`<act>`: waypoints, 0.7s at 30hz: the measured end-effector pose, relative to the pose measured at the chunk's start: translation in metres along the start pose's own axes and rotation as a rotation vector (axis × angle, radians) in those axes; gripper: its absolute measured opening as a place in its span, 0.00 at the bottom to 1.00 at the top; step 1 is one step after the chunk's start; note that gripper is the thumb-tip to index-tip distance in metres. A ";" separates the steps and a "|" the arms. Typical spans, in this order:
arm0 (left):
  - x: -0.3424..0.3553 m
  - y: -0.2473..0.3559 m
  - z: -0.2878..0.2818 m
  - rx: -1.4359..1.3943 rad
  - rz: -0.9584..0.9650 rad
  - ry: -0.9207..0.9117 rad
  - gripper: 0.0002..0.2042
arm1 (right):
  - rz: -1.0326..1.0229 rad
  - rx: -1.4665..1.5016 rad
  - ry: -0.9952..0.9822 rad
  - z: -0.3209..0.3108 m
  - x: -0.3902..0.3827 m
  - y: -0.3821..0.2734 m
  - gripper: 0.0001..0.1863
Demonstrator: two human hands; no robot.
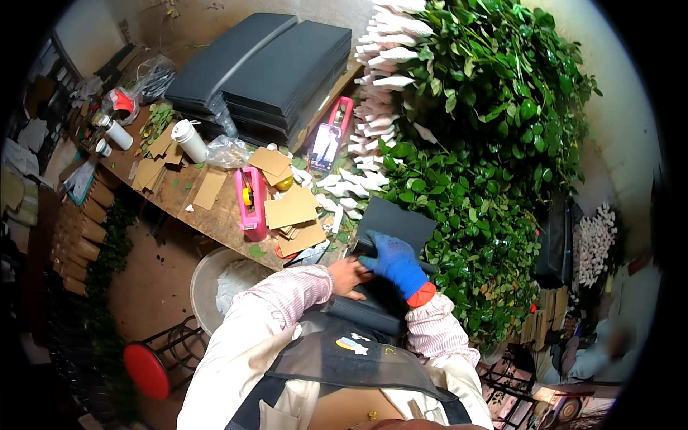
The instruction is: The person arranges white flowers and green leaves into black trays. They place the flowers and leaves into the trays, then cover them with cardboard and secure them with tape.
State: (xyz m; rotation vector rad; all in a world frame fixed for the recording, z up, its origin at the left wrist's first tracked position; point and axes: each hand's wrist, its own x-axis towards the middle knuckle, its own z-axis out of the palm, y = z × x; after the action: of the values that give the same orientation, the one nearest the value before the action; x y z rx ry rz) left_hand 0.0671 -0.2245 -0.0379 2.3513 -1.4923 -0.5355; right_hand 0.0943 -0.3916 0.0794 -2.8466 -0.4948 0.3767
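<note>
Close in front of my body, a dark grey sheet (398, 221) of foam or card stands with its far part raised, and more of the same dark material lies bent toward my lap. My right hand (395, 265), in a blue knit glove with an orange cuff, is closed over the sheet's fold; its fingertips are partly hidden. Beside it my bare left hand (347, 277) rests on the dark material with its fingers stretched out, almost touching the glove. A rolled dark edge (364, 314) lies just below both hands.
Leafy rose stems with white-wrapped heads (459, 193) are heaped along the right. Thick stacks of dark sheets (287, 72) stand at the back. On the wooden table are brown cards (290, 208), a pink holder (251, 204), a phone (326, 147) and a white cup (189, 140). A red stool (147, 369) stands lower left.
</note>
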 end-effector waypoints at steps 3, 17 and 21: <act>0.002 -0.019 0.033 -0.103 0.072 0.240 0.39 | -0.274 0.016 0.196 -0.009 0.015 -0.047 0.36; 0.016 -0.004 0.014 -0.185 0.118 0.179 0.38 | -0.454 -0.276 0.285 0.137 0.155 -0.136 0.30; 0.019 -0.004 0.016 -0.193 0.133 0.180 0.38 | -0.446 -0.245 0.244 0.135 0.145 -0.136 0.19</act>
State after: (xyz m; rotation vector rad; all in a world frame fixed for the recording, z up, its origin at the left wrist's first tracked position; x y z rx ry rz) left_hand 0.0704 -0.2407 -0.0562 2.0775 -1.4333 -0.4030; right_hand 0.1467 -0.1911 -0.0419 -2.8316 -1.1563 -0.1196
